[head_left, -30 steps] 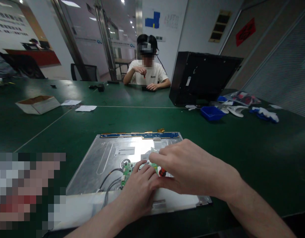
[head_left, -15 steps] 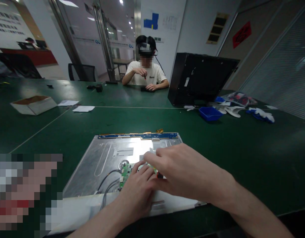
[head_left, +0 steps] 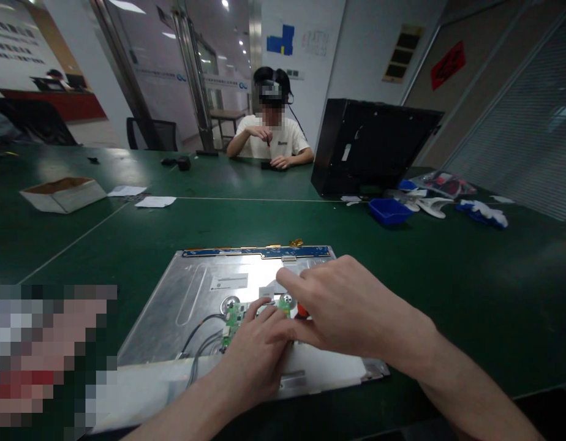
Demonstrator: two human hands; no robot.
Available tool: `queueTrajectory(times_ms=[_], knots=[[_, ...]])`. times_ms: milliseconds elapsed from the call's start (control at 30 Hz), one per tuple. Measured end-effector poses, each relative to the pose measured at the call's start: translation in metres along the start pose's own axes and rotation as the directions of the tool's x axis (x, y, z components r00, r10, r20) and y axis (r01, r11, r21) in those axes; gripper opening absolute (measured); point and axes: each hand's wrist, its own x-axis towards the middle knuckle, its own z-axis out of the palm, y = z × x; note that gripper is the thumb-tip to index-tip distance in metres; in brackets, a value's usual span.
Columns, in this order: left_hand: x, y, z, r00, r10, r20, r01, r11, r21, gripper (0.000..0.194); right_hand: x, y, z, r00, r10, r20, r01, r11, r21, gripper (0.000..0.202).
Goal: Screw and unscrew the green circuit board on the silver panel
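Observation:
A flat metal display panel [head_left: 198,288] lies on the green table, with a blue circuit strip [head_left: 260,252] along its far edge. On its back sits a green circuit board [head_left: 234,315], partly hidden under my hands. Resting on that board is my left hand [head_left: 260,349], fingers extended and slightly bent. My right hand [head_left: 342,303] is closed round a red-handled tool [head_left: 302,310] that looks like a screwdriver; its tip is out of sight. Grey and black cables [head_left: 201,349] run from the board's left end toward the panel's near side.
Beyond the panel stand a large black monitor housing [head_left: 375,147] and a blue tray [head_left: 389,211], with gloves [head_left: 482,213] to the right. An open box [head_left: 63,195] and white papers [head_left: 155,201] lie at left. A person [head_left: 271,131] sits opposite, holding a tool.
My right hand has shifted slightly right, uncovering more of the board and a round metal spot near it. My left hand stays on the board. The panel's near right corner has moved slightly right.

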Motion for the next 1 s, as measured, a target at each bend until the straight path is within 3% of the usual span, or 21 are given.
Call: queueTrajectory(times_ms=[67, 167, 233, 400, 533, 600, 700, 800, 900, 1000], knots=[[-0.0004, -0.0001, 0.0008, 1.0, 0.001, 0.0, -0.001, 1.0, -0.009, 0.028, -0.0004, -0.0004, -0.0006, 1.0, -0.011, -0.002, 0.011, 0.999, -0.031, 0.022], [-0.001, 0.0005, 0.0009, 1.0, -0.011, -0.002, 0.011, 1.0, -0.023, 0.029, -0.0037, 0.0026, -0.0039, 0.991, -0.129, 0.021, 0.127, 0.989, 0.072, 0.012], [-0.001, 0.001, -0.0002, 1.0, -0.021, 0.004, 0.021, 0.999, -0.026, 0.029, -0.0054, 0.004, -0.0053, 0.987, -0.159, 0.034, 0.154, 0.98, 0.129, 0.017], [-0.001, 0.0004, 0.0, 1.0, 0.002, 0.001, -0.002, 1.0, -0.018, 0.032, -0.0039, 0.0003, -0.0032, 0.997, -0.079, 0.023, 0.077, 0.995, 0.061, 0.025], [-0.0013, -0.0002, 0.0013, 1.0, 0.009, -0.01, -0.009, 0.999, -0.037, 0.037, -0.0054, 0.0012, -0.0058, 0.987, -0.156, 0.045, 0.15, 0.981, 0.122, 0.011], [-0.0009, 0.0002, 0.0003, 1.0, 0.002, 0.001, -0.002, 0.999, -0.041, 0.037, -0.0064, 0.003, -0.0075, 0.982, -0.182, 0.056, 0.169, 0.97, 0.177, 0.018], [-0.0001, 0.0009, -0.0012, 1.0, -0.014, 0.02, 0.015, 0.999, -0.033, 0.031, -0.0049, 0.0034, -0.0065, 0.992, -0.116, 0.045, 0.108, 0.981, 0.161, 0.029], [-0.0004, 0.0005, -0.0003, 1.0, 0.003, 0.002, -0.003, 1.0, -0.03, 0.026, -0.0028, 0.0022, -0.0042, 0.999, -0.05, 0.021, 0.049, 0.996, 0.069, 0.024], [-0.0012, -0.0001, 0.0011, 1.0, 0.005, -0.015, -0.005, 0.999, -0.04, 0.028, -0.0052, 0.0027, -0.0058, 0.993, -0.108, 0.042, 0.104, 0.991, 0.086, 0.015], [-0.0013, 0.0004, 0.0002, 1.0, -0.015, 0.016, 0.015, 0.999, -0.044, 0.03, -0.0089, 0.0034, -0.0083, 0.981, -0.178, 0.076, 0.165, 0.974, 0.155, 0.028]])
